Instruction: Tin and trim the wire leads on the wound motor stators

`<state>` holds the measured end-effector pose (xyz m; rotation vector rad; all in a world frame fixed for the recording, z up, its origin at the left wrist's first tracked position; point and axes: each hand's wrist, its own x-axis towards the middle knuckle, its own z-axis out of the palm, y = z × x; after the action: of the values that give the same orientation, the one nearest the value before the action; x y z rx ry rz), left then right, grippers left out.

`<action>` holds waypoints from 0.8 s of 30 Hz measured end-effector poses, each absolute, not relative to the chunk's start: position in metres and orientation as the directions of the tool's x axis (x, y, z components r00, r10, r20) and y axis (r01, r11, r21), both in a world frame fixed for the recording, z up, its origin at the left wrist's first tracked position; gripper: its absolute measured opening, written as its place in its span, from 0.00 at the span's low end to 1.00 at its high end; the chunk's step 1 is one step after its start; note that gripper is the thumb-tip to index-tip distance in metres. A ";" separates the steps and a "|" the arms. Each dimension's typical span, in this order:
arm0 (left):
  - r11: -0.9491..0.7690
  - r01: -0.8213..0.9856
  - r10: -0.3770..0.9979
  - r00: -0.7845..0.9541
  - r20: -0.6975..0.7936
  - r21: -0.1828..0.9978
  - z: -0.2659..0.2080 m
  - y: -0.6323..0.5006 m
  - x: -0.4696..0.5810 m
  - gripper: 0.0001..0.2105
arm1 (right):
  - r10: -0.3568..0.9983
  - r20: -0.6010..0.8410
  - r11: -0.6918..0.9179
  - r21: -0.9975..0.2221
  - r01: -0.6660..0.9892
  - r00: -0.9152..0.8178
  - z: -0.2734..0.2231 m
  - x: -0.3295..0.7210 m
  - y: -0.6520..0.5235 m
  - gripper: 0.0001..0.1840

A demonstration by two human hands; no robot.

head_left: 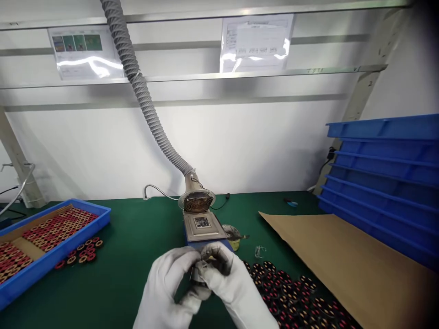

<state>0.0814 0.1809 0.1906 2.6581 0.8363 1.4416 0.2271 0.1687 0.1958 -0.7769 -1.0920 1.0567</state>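
Note:
My left hand (pixel 171 285) and my right hand (pixel 228 278), both in white gloves with darkened fingertips, meet at the front middle of the table. Their fingers close around a small dark and silvery part (pixel 196 275), mostly hidden, so its kind does not show. Just beyond my hands stands a blue-based device with a square metal top plate (pixel 207 233) and a small dark square opening. On the right, beside my right hand, lies a loose heap of small round black parts (pixel 291 297) with red or tan faces.
A grey ribbed hose (pixel 147 100) comes down to a round hood (pixel 198 201) behind the device. At left, a blue tray (pixel 104 215) holds rows of round parts, with several loose ones (pixel 85 252) beside it. Brown cardboard (pixel 329 246) and stacked blue trays (pixel 380 183) occupy the right.

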 end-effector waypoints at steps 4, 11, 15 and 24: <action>-0.860 0.451 0.421 0.362 0.832 0.239 0.196 0.184 0.075 0.09 | 0.914 0.406 0.389 -0.877 -0.281 -0.001 0.195 0.228 0.168 0.11; -0.861 0.509 0.289 0.475 0.831 0.008 0.208 0.179 0.069 0.09 | 0.853 0.522 0.516 -0.843 -0.154 0.002 0.201 0.228 0.160 0.08; -0.820 0.566 0.232 0.472 0.850 -0.090 0.209 0.175 0.072 0.10 | 0.924 0.360 0.379 -0.810 -0.448 0.131 0.197 0.216 0.163 0.04; -0.852 0.523 0.281 0.441 0.852 0.010 0.211 0.174 0.074 0.07 | 0.935 0.344 0.353 -0.873 -0.337 0.087 0.204 0.226 0.162 0.09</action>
<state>0.0745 0.1740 0.2109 2.8764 0.8208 1.6152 0.2260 0.1623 0.2038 -0.7034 -1.0817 1.0735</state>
